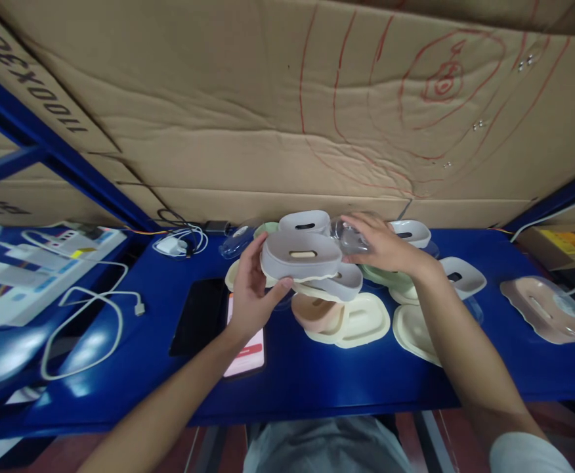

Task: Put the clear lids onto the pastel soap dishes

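My left hand (252, 295) grips the left end of a grey oval soap dish (301, 259), its thumb along the front edge. A cream slot shows in the dish's floor, and a pale wavy rim runs beneath it. Just right of the dish, my right hand (386, 242) has its fingers curled over a clear plastic lid (350, 238). Below the raised dish lie another grey dish (349, 281), a peach dish (312, 312) and a cream tray (366, 318). A further grey dish (304, 221) stands behind.
More dishes and trays lie to the right, with a pinkish lidded dish (548, 309) at the far right. On the left are a black tablet (199, 315), a lit phone (248, 355), a power strip (46, 276) and white cables (120, 315). Cardboard (218, 98) walls the back.
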A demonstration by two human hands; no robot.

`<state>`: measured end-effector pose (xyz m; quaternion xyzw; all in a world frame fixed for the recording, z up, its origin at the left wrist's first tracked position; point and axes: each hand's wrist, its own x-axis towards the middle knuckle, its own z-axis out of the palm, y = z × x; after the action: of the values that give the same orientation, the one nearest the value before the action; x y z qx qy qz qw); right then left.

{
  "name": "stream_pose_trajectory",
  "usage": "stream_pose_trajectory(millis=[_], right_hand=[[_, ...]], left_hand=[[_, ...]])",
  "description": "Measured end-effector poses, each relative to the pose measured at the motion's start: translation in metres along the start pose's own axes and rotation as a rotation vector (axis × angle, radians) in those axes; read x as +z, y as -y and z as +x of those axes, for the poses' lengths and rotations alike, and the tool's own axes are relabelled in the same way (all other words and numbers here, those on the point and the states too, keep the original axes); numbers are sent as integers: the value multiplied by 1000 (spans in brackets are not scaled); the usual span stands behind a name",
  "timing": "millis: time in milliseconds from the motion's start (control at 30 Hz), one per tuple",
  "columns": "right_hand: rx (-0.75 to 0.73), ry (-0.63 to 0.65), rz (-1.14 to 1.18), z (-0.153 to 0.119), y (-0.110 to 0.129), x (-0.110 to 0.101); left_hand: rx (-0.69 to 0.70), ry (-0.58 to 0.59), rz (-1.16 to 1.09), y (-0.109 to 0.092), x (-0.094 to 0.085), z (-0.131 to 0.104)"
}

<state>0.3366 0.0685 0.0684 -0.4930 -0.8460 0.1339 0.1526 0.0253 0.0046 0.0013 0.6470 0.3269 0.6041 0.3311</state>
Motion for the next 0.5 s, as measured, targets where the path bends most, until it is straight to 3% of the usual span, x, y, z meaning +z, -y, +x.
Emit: stream_pose_trajectory(millis=[167, 333, 500], right_hand=[[-60, 35, 21, -8, 28, -12], [-294, 103, 207, -12, 62, -18], [-460, 76, 365, -6, 73, -10]], left_hand=[[6, 39, 34, -2, 1, -1], [14, 39, 20, -6, 1, -1], [-9, 66, -18, -9, 1, -1]])
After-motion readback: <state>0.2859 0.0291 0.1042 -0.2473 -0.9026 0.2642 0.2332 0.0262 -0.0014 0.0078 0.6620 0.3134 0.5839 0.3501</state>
